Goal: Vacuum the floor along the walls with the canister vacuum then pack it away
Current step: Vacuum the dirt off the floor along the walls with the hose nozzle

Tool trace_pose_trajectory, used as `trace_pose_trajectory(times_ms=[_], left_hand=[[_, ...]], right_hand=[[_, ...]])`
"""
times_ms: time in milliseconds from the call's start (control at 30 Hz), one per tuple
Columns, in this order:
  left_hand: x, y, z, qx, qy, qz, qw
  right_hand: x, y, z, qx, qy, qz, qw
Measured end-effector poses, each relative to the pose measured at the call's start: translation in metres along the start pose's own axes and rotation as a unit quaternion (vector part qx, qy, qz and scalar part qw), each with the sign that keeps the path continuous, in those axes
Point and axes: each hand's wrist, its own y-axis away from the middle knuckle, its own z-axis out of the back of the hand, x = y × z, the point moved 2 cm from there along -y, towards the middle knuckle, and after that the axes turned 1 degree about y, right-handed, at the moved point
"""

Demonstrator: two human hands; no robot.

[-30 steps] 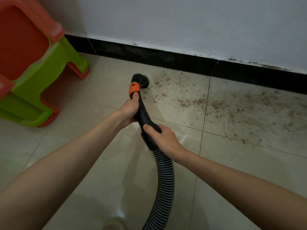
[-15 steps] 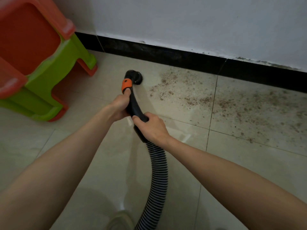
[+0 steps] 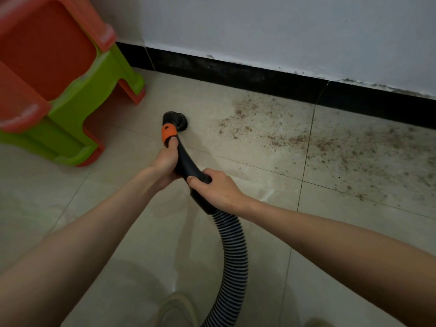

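Left hand (image 3: 166, 161): I see it wrapped round the black wand (image 3: 186, 161), just below the orange collar (image 3: 168, 133).
Right hand (image 3: 218, 188): grasps wand's rear, above ribbed hose (image 3: 232, 251).
Nozzle (image 3: 177, 120): on tile, left of debris (image 3: 295, 138).

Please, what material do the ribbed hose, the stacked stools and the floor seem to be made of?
Ribbed hose: probably flexible plastic, matte black, as its close ridges bend in a curve.
Stacked stools: moulded plastic, orange and green, smooth with a slight sheen and rounded edges.
Floor: likely glazed ceramic tiles, pale, glossy, with grout lines and a faint reflection.
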Motion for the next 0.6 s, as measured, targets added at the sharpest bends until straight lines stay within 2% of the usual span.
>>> trace_pose_trajectory(times_ms=[167, 333, 600], left_hand=[[0.001, 0.009, -0.022, 0.041, -0.007, 0.011, 0.999], [-0.005, 0.017, -0.053, 0.087, -0.05, 0.007, 0.995], [-0.008, 0.018, -0.072, 0.109, -0.096, -0.009, 0.989]], right_hand=[[-0.005, 0.011, 0.016, 0.002, -0.006, -0.019, 1.0], [-0.012, 0.018, 0.03, -0.039, -0.022, -0.029, 0.999], [-0.019, 0.02, 0.04, -0.086, -0.035, -0.035, 0.995]])
